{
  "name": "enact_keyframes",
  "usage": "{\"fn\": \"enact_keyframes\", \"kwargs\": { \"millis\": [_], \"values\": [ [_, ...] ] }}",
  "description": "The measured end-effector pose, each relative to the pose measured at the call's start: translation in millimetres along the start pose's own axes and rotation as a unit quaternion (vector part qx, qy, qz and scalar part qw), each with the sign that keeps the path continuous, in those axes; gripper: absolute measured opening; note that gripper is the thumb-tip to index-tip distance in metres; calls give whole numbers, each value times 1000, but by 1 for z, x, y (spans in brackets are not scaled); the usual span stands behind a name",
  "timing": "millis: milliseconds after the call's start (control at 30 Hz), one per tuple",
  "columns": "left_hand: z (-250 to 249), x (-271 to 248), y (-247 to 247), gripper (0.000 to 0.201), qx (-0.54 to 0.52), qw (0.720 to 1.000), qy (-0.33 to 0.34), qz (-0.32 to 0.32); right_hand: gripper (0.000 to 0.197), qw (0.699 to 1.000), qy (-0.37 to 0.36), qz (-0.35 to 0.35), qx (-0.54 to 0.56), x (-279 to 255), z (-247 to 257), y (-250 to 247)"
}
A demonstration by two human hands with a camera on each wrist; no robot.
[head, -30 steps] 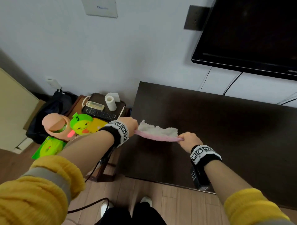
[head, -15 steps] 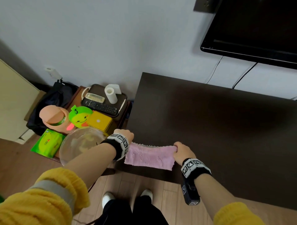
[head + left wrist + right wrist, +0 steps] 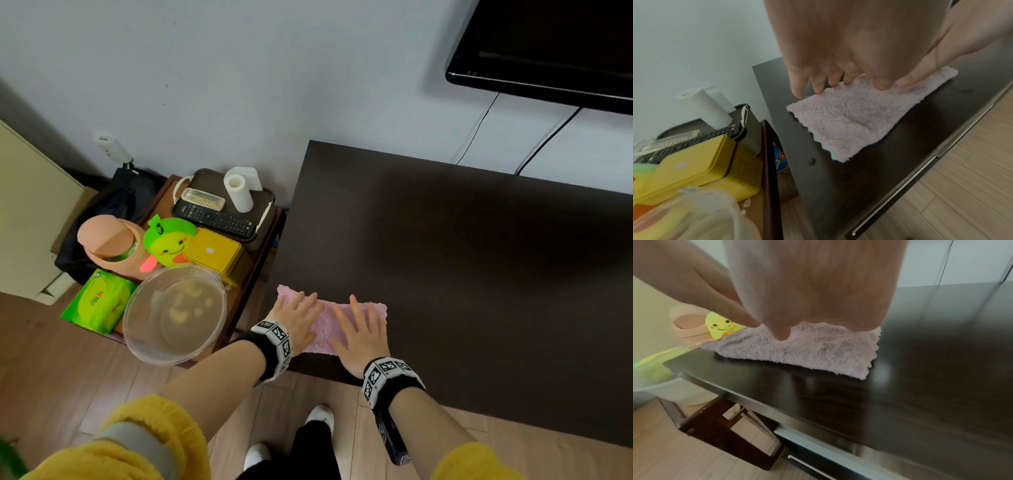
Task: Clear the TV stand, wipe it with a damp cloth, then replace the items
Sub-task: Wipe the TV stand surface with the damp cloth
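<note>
A pink fluffy cloth (image 3: pixel 327 322) (image 3: pixel 855 116) (image 3: pixel 813 350) lies spread flat on the front left corner of the dark TV stand (image 3: pixel 462 260) (image 3: pixel 838 186) (image 3: pixel 920 386). My left hand (image 3: pixel 296 317) (image 3: pixel 830 53) presses on the cloth's left part with straight, spread fingers. My right hand (image 3: pixel 359 329) (image 3: pixel 809 288) lies flat on its right part, fingers straight. Both palms face down.
A low side table (image 3: pixel 253 270) left of the stand holds a clear bowl (image 3: pixel 174 313), yellow tin (image 3: pixel 214 251), green toy (image 3: pixel 168 241), pink bin (image 3: pixel 108 243), green pack (image 3: pixel 99 301) and a tray (image 3: pixel 265 210) with remotes and a paper roll (image 3: pixel 238 190). A TV (image 3: pixel 548 48) hangs above.
Both hands let go of the cloth's ends, which they held stretched in the air. The cloth now lies flat on the stand with both palms pressed on it.
</note>
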State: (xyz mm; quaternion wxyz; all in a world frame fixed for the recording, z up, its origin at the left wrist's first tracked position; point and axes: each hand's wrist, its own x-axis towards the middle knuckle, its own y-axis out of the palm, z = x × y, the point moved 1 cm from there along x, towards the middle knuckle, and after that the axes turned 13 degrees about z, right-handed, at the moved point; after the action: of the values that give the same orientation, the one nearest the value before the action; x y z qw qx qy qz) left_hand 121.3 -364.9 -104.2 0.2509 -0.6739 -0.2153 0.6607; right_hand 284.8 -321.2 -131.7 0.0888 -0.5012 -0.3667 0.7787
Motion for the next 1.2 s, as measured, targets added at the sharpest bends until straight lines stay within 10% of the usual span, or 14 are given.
{"fn": "enact_keyframes", "kwargs": {
  "millis": [733, 1200],
  "values": [
    [7, 15, 89, 68, -53, 993, 57, -92, 64, 998, 60, 10, 31, 3, 37, 59],
    [63, 112, -39, 77, -54, 991, 52, -109, 56, 997, 77, 26, 8, 110, 3, -74]
  ]
}}
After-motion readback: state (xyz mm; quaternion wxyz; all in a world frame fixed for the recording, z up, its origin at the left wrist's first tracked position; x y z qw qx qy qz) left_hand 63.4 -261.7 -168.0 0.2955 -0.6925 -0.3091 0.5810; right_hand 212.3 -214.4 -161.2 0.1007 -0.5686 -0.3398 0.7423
